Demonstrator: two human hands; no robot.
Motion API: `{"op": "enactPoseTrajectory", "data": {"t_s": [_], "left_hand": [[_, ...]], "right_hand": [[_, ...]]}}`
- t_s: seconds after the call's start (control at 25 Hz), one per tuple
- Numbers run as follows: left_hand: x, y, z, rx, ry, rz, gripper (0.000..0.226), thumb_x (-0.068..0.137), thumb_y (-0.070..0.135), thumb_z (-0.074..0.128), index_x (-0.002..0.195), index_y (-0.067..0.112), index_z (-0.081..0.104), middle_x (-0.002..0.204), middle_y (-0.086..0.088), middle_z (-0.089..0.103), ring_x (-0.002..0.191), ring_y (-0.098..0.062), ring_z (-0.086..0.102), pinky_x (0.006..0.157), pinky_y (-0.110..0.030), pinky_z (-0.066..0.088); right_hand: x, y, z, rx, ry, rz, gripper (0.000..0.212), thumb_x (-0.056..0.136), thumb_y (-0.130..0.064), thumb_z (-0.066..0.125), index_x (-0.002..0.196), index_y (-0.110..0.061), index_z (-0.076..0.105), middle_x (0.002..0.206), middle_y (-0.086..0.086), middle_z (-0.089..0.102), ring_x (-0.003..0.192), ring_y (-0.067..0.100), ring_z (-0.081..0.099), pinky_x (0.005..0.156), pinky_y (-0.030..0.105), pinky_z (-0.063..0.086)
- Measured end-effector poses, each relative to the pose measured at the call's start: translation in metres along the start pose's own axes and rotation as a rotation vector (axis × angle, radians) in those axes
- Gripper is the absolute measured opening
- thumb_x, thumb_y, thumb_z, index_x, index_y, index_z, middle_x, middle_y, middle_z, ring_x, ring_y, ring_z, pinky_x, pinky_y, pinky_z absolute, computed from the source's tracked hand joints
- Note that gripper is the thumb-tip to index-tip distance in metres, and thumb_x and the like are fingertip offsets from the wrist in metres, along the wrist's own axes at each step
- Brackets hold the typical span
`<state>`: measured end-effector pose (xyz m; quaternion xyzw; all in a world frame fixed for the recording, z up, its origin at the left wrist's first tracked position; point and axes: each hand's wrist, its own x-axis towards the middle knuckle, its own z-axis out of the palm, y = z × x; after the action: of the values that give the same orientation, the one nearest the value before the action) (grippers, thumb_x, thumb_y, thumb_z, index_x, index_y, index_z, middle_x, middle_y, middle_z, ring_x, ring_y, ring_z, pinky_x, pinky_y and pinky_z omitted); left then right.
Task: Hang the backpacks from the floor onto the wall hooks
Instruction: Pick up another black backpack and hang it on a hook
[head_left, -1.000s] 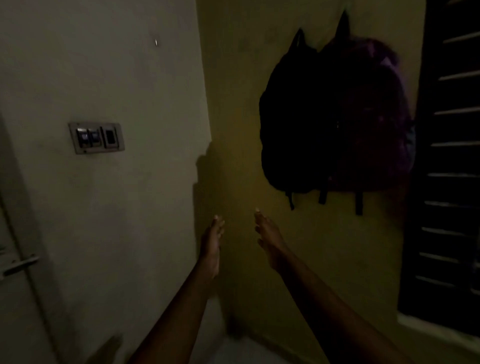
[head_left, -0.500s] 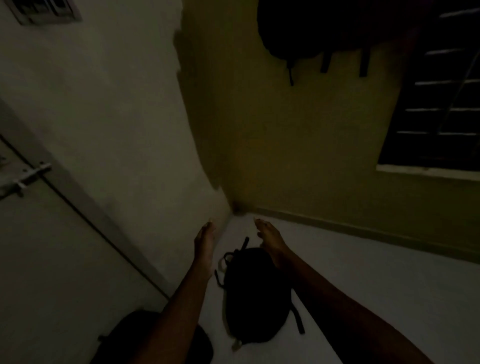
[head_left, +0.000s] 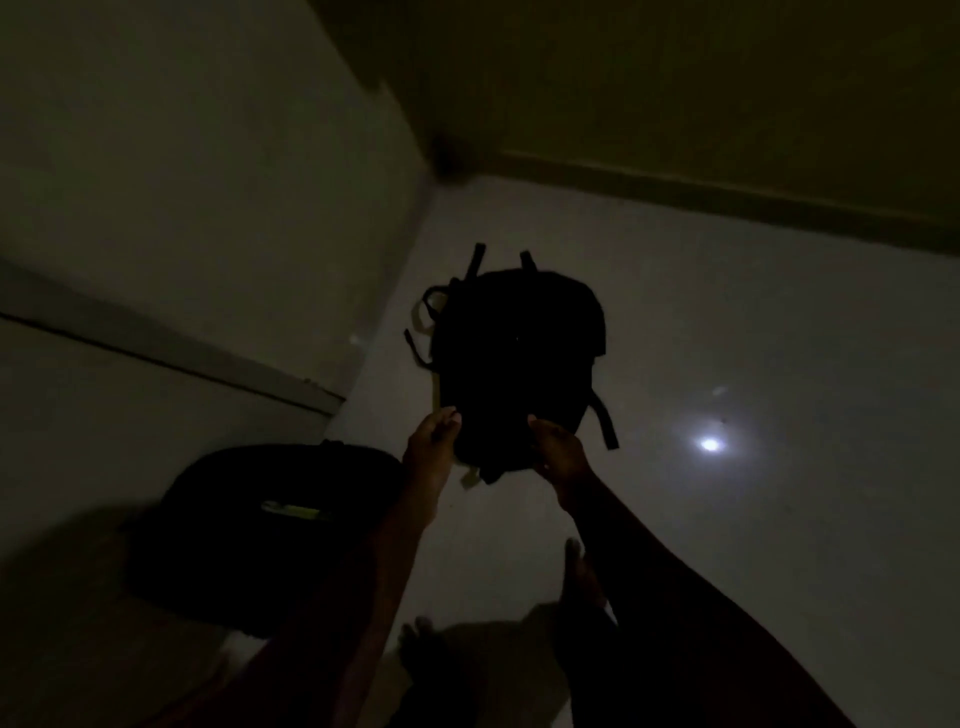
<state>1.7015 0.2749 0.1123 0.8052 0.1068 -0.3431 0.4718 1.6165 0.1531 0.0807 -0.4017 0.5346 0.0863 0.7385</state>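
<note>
Black backpack (head_left: 517, 358), earlier out of reach, is now being touched by left hand (head_left: 430, 451) and right hand (head_left: 558, 451); whether they are grasping it is unclear.

The backpack (head_left: 517, 358) is black, with a bit of tan trim on its left side. The other bag (head_left: 270, 525) is black too, with a small bright yellow-green stripe on top. The floor (head_left: 753, 338) is pale grey-white with one shiny white spot of light. The far wall (head_left: 701, 78) is dull yellow, and the side wall (head_left: 182, 182) is pale grey
</note>
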Motion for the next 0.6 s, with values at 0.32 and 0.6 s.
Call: {"op": "enactPoseTrajectory", "data": {"t_s": [0.32, 0.6], "left_hand": [[0.224, -0.202, 0.046, 0.275, -0.259, 0.127, 0.035, 0.095, 0.012, 0.046, 0.129, 0.008, 0.051, 0.133, -0.013, 0.055, 0.124, -0.025, 0.051, 0.074, 0.003, 0.042], [0.259, -0.227, 0.068, 0.472, -0.431, 0.235, 0.042, 0.094, 0.013, 0.047, 0.135, 0.01, 0.043, 0.143, -0.012, 0.043, 0.133, -0.025, 0.041, 0.106, -0.026, 0.032]], "right_hand": [[0.241, 0.191, 0.046, 0.279, 0.115, 0.194, 0.068, 0.088, -0.042, 0.056, 0.139, -0.001, 0.037, 0.145, 0.019, 0.04, 0.127, 0.036, 0.044, 0.098, 0.039, 0.045], [0.307, 0.197, 0.057, 0.559, -0.017, 0.157, 0.031, 0.097, -0.031, 0.044, 0.11, -0.007, 0.058, 0.103, 0.01, 0.059, 0.084, 0.021, 0.06, 0.066, 0.03, 0.054]]}}
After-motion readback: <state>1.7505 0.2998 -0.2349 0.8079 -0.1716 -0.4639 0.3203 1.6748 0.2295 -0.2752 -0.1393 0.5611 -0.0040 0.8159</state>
